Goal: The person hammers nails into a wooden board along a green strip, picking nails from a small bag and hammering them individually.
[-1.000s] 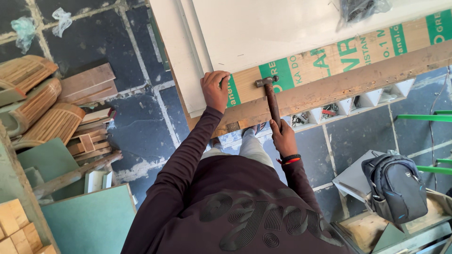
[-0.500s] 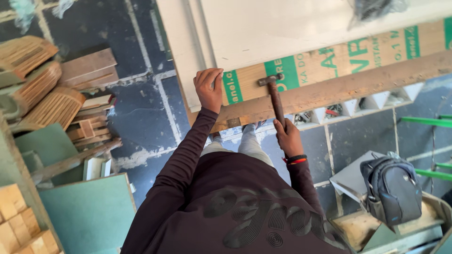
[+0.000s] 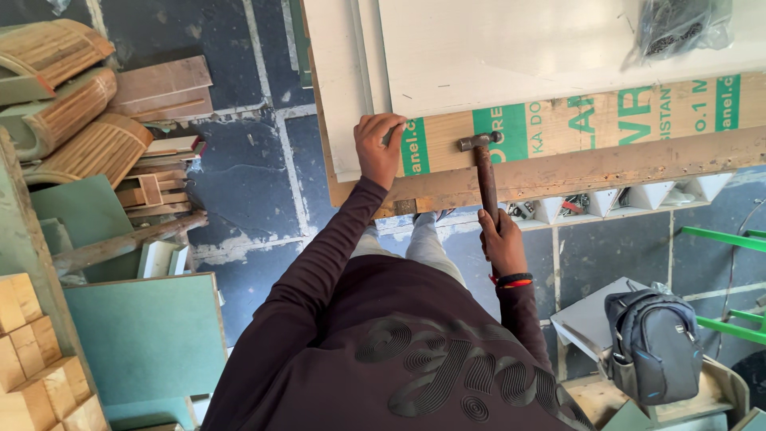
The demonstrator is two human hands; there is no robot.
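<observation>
Hammer (image 3: 481, 164) swung down since a second back: head lifted off the wood then, now landed on the plywood strip (image 3: 574, 132), on the bare patch between two green printed blocks. Right hand (image 3: 501, 239) wrapped tight round the lower end of the wooden handle, fingers fully closed, wrist banded in black and red. Left hand (image 3: 379, 148) kept planted at the near end of the strip, beside the white panel (image 3: 511, 48), fingertips curled down on the edge as if pinching something small; whether a nail sat there, not possible to tell. Worn timber rail (image 3: 606, 172) lay just below the strike point, touching the strip. Looked like a blow just delivered, fastening under way. Grey backpack (image 3: 654, 343) stood well apart, low right.
</observation>
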